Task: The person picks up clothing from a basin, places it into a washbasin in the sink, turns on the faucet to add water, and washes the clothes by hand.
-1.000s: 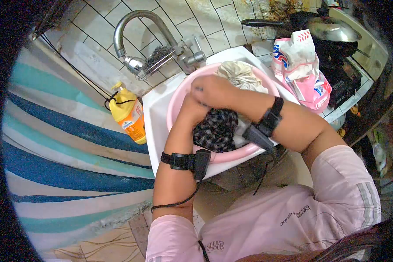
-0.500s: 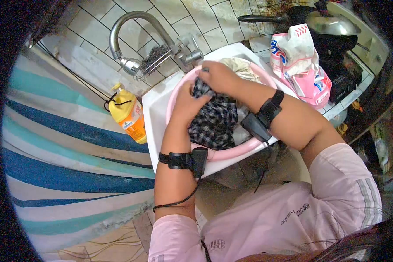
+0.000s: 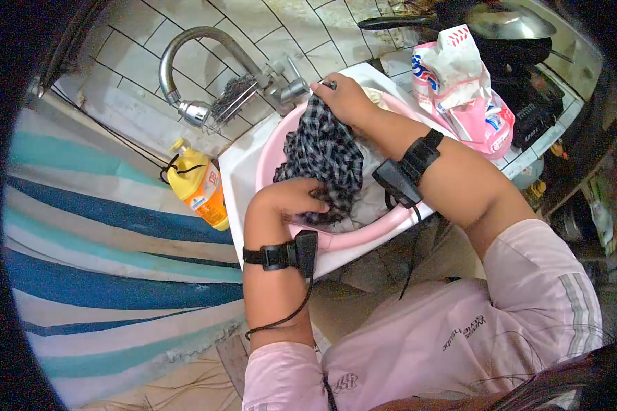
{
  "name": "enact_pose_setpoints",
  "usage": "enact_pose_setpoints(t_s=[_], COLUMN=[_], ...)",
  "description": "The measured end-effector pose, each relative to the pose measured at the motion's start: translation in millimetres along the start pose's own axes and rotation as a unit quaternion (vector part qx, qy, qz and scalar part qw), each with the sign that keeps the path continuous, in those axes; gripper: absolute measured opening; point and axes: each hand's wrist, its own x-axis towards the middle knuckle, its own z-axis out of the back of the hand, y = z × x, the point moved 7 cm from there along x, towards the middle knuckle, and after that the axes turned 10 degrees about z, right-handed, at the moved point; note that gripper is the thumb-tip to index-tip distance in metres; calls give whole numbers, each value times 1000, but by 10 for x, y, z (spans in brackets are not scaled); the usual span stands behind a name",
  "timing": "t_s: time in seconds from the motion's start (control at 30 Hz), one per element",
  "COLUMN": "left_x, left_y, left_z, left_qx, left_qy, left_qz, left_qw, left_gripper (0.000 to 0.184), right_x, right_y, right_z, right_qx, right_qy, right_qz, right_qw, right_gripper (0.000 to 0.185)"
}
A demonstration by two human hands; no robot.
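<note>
A black and grey checked garment (image 3: pixel 325 147) is stretched up out of a pink basin (image 3: pixel 367 238) that sits in a white sink. My right hand (image 3: pixel 344 99), at the basin's far rim, is closed on the garment's upper end. Near the basin's front left, my left hand (image 3: pixel 296 197) grips the lower part of the cloth; its fingertips are partly hidden in the folds. Pale cloth (image 3: pixel 376 96) shows behind my right hand and beneath the checked garment.
A curved metal faucet (image 3: pixel 206 34) with a wire rack (image 3: pixel 236 96) stands behind the sink (image 3: pixel 236 181). Left of it is a yellow bottle (image 3: pixel 199 181); to the right are a pink and white detergent bag (image 3: pixel 469 103) and a pan (image 3: pixel 452 31) with a lid.
My left hand has moved down and towards me along the garment. My right hand has risen slightly, away from the left, and the checked cloth is now drawn out between them.
</note>
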Motion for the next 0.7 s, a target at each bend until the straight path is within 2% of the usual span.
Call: enact_pose_setpoints(t_s=[0.03, 0.07, 0.1, 0.13, 0.17, 0.2, 0.23, 0.27, 0.3, 0.37, 0.4, 0.43, 0.5, 0.53, 0.57, 0.63, 0.67, 0.7], left_x=[73, 200, 174, 149, 135, 134, 125, 128, 65, -198, -238, -172, -356, -326, -223, 209, 263, 239], left_y=[56, 183, 161, 135, 112, 130, 157, 188, 149, 115, 135, 126, -29, -113, -11, 88, 138, 102], left_z=[-10, -9, 7, 11, 20, 54, 111, 140, 155, 483, 571, 527, 608, 560, 566, 482, 490, 517], left_qx=[34, 61, 62, 48, 35, 41, -14, -72, -73, -255, -255, -258, -178, -210, -216, -165, -168, -132], left_qy=[-10, -58, -60, -45, -30, -33, -42, -49, -48, -232, -339, -338, -556, -501, -503, -352, -354, -396], left_qz=[9, 26, 27, 29, 31, 30, 17, 6, 7, 4, -36, -35, -129, -151, -148, -161, -159, -168], left_qw=[999, 996, 996, 997, 998, 998, 999, 996, 996, 939, 905, 905, 802, 826, 824, 907, 906, 893], left_gripper=[57, 58, 58, 57, 55, 55, 53, 50, 50, 45, 50, 50, 60, 72, 72, 74, 74, 69], right_x=[-20, -41, -72, -124, -148, -178, -228, -266, -262, -236, -257, -262, -250, -285, -346, -646, -747, -742], right_y=[17, 76, 161, 249, 247, 280, 318, 215, 172, 35, 163, 222, 369, 458, 482, 970, 1112, 1110], right_z=[-4, -40, -70, -119, -126, -216, -302, -351, -372, -387, -308, -286, -285, -339, -362, -376, -358, -378], right_qx=[2, 3, 4, 37, 38, 12, -15, -75, -75, -105, -83, -84, -21, -8, -9, 46, 38, 39], right_qy=[1, 27, 51, 106, 102, 147, 193, 194, 194, 196, 197, 199, 172, 169, 175, 239, 230, 233], right_qz=[1, 33, 64, 66, 68, 130, 191, 155, 154, 108, 107, 106, 125, 159, 160, 328, 378, 379], right_qw=[1000, 999, 997, 991, 992, 980, 962, 966, 966, 969, 971, 971, 977, 973, 971, 913, 896, 895], right_gripper=[50, 51, 52, 41, 41, 39, 37, 34, 34, 33, 30, 30, 27, 23, 23, 22, 21, 21])
